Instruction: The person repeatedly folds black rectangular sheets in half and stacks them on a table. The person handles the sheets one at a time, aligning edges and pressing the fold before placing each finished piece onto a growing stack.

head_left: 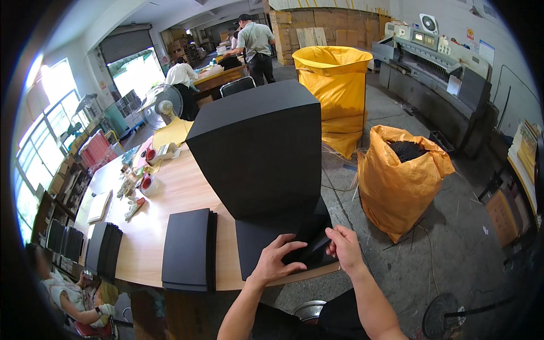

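1. Left hand point(279, 260): open, fingers spread and curved over the black sheet point(253, 241). Apparently steadying; light pressure would let the sheet skid.
2. Right hand point(344, 248): closed, thumb against curled forefinger, at the sheet's right side. Cannot tell whether it pinches material. An uneven pull there could crease or skew the sheet.
3. Black sheet: lies at the near right corner of the counter point(175, 195), close to the near edge. Risk: a tug toward the body could carry it over that edge.
4. Tall black block point(260, 153): rises just behind the sheet, near the counter's right edge. If loosely piled, a forward knock might topple it, right side first.
5. Black stack point(186, 249): left of the sheet, at the near edge. A swinging left elbow could nudge it off.
6. Orange bag point(396, 192): on the floor beyond the right edge; dropped pieces might land near it.
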Tool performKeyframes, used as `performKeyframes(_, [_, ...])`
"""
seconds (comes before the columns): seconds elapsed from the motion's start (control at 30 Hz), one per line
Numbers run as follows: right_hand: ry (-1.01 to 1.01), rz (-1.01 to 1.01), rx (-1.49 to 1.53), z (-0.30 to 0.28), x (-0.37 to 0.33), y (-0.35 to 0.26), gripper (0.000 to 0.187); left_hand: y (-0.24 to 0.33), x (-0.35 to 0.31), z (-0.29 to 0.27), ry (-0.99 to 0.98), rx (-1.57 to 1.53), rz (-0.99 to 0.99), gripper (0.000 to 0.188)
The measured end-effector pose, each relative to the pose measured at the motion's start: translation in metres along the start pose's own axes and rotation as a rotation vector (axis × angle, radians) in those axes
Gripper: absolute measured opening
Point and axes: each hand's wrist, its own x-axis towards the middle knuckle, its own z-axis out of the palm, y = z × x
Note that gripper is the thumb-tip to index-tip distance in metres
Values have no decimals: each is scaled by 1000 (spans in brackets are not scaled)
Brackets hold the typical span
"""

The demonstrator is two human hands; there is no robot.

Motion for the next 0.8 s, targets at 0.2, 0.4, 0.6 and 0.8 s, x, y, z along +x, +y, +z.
performKeyframes(0.2, [-24, 0, 30, -4, -2, 2, 40, -7, -2, 3, 13, -60, -66, 64])
performKeyframes(0.4, [-33, -82, -32, -7, -7, 3, 44, -5, -2, 1, 18, -78, -71, 59])
performKeyframes(0.6, [59, -198, -320, -1, -2, 8, 43, 4, 1, 7, 135, -139, -110, 45])
performKeyframes(0.8, [-30, -8, 40, 1, 0, -1, 38, -4, -1, 3, 19, -34, 8, 54])
